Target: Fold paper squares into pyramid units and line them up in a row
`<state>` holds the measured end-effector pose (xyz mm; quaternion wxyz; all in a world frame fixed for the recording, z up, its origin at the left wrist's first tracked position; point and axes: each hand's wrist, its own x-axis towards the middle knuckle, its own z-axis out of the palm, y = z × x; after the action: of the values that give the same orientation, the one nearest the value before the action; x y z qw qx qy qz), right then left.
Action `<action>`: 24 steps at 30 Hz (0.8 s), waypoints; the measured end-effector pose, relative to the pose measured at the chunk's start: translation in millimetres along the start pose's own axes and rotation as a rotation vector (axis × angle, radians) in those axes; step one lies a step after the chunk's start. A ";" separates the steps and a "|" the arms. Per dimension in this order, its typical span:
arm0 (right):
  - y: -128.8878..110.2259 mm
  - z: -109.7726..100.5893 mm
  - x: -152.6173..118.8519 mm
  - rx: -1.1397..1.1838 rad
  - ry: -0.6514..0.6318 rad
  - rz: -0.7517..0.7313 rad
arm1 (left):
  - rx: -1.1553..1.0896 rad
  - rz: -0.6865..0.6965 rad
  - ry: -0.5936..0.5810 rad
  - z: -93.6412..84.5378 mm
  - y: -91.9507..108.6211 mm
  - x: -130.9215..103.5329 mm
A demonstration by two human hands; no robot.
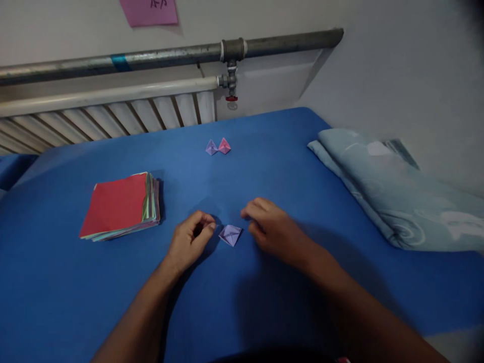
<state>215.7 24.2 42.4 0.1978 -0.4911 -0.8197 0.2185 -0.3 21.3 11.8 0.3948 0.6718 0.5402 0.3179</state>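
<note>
A small folded lavender origami paper piece [230, 235] lies on the blue surface between my two hands. My left hand [192, 236] is just to its left, the thumb and index fingertips brought together in a pinch, with no paper visible in them. On the right side, my right hand [273, 227] hovers with its fingers bent and the thumb apart from them, holding nothing. A gap shows between the right fingertips and the paper. Farther back, a folded lavender piece [212, 147] and a folded pink piece [224, 146] stand side by side.
To the left sits a stack of coloured paper [117, 206] with a red sheet on top. A folded light-blue patterned cloth [393, 196] lies at the right. Behind the blue surface [181, 166] are a white radiator [143, 113] and a metal pipe [170, 56] along the wall.
</note>
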 end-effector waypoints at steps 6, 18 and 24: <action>-8.9 10.9 -1.4 0.110 -0.208 0.154 | -0.159 -0.016 -0.091 13.4 -3.4 9.5; -5.0 16.2 2.1 0.108 -0.068 0.125 | -0.087 -0.020 -0.082 15.9 -5.4 8.0; -5.1 20.3 2.2 -0.009 -0.135 0.173 | 0.040 0.060 -0.125 24.3 -2.4 11.1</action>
<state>200.1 20.7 28.7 0.1203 -0.5451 -0.7866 0.2639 21.6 27.9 -2.1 0.4046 0.7141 0.5001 0.2761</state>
